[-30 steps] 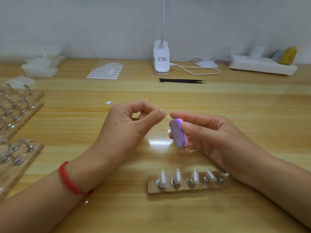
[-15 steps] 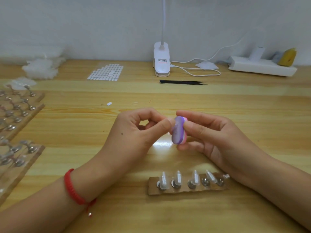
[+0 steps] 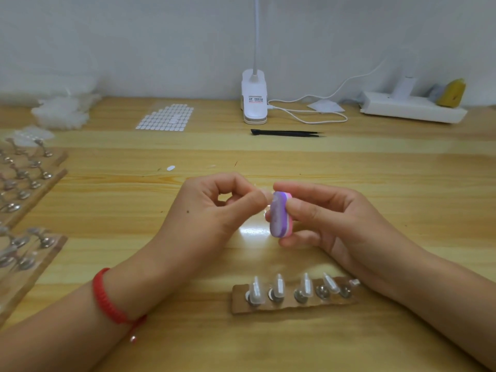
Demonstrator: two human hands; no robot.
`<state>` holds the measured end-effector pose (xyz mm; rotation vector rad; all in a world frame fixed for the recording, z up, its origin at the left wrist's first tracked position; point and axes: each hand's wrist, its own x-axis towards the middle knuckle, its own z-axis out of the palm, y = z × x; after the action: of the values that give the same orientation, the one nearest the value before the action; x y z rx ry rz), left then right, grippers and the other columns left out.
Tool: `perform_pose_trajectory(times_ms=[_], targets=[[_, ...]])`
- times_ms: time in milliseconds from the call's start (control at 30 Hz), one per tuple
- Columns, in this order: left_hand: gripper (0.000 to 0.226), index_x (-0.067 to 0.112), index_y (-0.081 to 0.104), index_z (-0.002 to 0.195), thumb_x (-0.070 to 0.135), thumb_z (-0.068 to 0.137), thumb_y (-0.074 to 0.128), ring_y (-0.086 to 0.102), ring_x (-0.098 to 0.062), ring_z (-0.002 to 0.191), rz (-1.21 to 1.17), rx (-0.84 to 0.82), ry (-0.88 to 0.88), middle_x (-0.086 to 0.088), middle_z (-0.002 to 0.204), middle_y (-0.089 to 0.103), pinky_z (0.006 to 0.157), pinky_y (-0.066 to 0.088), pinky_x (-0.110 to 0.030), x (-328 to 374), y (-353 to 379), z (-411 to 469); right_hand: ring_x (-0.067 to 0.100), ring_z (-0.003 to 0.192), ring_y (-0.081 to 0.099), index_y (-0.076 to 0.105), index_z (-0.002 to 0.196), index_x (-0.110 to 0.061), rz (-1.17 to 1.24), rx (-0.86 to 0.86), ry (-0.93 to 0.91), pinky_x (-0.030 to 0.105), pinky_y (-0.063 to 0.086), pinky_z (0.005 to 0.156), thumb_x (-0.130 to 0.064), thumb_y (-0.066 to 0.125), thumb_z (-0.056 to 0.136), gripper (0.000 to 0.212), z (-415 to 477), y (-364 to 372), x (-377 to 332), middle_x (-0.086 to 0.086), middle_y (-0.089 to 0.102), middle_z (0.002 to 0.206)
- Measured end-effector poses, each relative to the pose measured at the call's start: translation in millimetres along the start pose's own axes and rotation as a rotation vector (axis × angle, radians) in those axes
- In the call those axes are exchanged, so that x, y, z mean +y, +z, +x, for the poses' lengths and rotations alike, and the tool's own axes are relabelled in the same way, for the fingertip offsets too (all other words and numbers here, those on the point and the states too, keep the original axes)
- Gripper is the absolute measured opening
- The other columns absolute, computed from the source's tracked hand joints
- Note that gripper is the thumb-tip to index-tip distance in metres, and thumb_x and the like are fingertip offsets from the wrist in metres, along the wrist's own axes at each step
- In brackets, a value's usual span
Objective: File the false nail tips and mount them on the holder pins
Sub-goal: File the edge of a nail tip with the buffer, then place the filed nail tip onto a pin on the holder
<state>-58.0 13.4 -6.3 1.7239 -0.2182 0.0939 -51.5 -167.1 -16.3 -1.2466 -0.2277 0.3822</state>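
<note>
Above the middle of the bench (image 3: 402, 167), the left hand (image 3: 212, 210) pinches what seems to be a clear nail tip (image 3: 264, 191) in curled fingers (image 3: 249, 202), against the purple-and-pink file block (image 3: 279, 216) gripped by the right hand (image 3: 332, 224). Nearer the person, the holder strip (image 3: 292, 306) carries several mounted tips (image 3: 256, 291).

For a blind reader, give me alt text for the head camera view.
The left hand pinches a clear nail tip against a purple file held in the right hand, above a table. Nearer, a holder carries mounted tips.
</note>
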Motion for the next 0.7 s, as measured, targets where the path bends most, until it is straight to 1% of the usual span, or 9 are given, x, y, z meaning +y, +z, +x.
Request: perform_pose_trajectory(times_ms=[100,233,300,367,433,467,533,600,700], targets=[[0.028,0.022,0.062,0.051,0.027,0.069,0.083,0.032,-0.005,0.048,0.014,-0.112,0.017,-0.002,0.055,0.040,0.048,0.030,-0.008,2,1,-3,0.015,0.078,0.072,0.077,0.100,-0.012,0.057,0.054,-0.005,0.022,0.056,0.061,-0.014,0.073,0.074,0.027,1,-2,-3,0.012,0.075,0.089],[0.017,0.018,0.066,0.059,0.030,0.070,0.070,0.038,0.003,0.036,-0.059,-0.091,0.011,0.016,0.046,0.047,0.043,0.029,-0.002,6,3,-6,0.013,0.064,0.062,0.080,0.088,-0.013,0.053,0.167,-0.018,0.020,0.049,0.051,-0.007,0.054,0.083,0.027,5,-8,-10,0.011,0.074,0.091],[0.017,0.009,0.071,0.070,0.026,0.074,0.070,0.042,0.004,0.034,-0.078,-0.046,-0.014,0.018,0.043,0.049,0.043,0.030,-0.001,5,2,-6,0.013,0.057,0.048,0.079,0.079,-0.016,-0.035,0.202,-0.061,0.019,0.041,0.049,-0.004,0.042,0.086,0.039,4,-8,-12,0.006,0.070,0.075],[0.019,0.010,0.074,0.074,0.029,0.073,0.071,0.042,0.003,0.037,-0.110,-0.028,-0.033,0.014,0.054,0.056,0.045,0.031,-0.002,5,1,-6,0.012,0.055,0.044,0.075,0.076,-0.020,-0.213,0.196,-0.110,0.017,0.038,0.050,-0.016,0.049,0.085,0.028,0,-3,-13,0.001,0.060,0.064],[0.023,0.015,0.075,0.074,0.036,0.068,0.071,0.041,0.002,0.040,-0.130,-0.047,-0.037,-0.006,0.065,0.060,0.047,0.032,-0.004,6,1,-7,0.006,0.056,0.052,0.072,0.077,-0.022,-0.463,0.172,-0.206,0.012,0.041,0.055,-0.032,0.066,0.083,0.013,-5,3,-12,-0.004,0.061,0.063],[0.024,0.017,0.075,0.075,0.039,0.067,0.071,0.039,0.000,0.041,-0.121,-0.063,-0.032,-0.014,0.073,0.062,0.047,0.032,-0.006,6,1,-7,0.003,0.058,0.056,0.072,0.077,-0.022,-0.551,0.173,-0.258,0.009,0.042,0.057,-0.036,0.075,0.079,0.014,-7,6,-11,-0.006,0.064,0.064],[0.022,0.025,0.075,0.078,0.044,0.068,0.074,0.038,-0.011,0.049,-0.079,-0.088,-0.014,-0.020,0.087,0.063,0.050,0.030,-0.014,5,1,-9,-0.004,0.060,0.059,0.073,0.072,-0.024,-0.571,0.200,-0.321,0.006,0.042,0.059,-0.036,0.076,0.074,0.012,-9,10,-11,-0.011,0.067,0.065],[0.015,0.029,0.075,0.079,0.043,0.073,0.077,0.038,-0.017,0.053,-0.047,-0.091,0.024,-0.017,0.085,0.064,0.052,0.030,-0.022,4,2,-9,-0.005,0.060,0.060,0.074,0.071,-0.025,-0.527,0.206,-0.348,0.005,0.042,0.058,-0.033,0.072,0.073,0.009,-8,11,-12,-0.015,0.067,0.065],[0.017,0.026,0.074,0.075,0.041,0.080,0.067,0.032,-0.006,0.044,-0.060,-0.087,0.065,0.012,0.056,0.052,0.045,0.024,-0.016,4,1,-9,0.002,0.067,0.064,0.074,0.074,-0.027,-0.609,0.180,-0.400,0.008,0.044,0.063,-0.036,0.071,0.075,0.009,-9,8,-11,-0.009,0.070,0.072]])
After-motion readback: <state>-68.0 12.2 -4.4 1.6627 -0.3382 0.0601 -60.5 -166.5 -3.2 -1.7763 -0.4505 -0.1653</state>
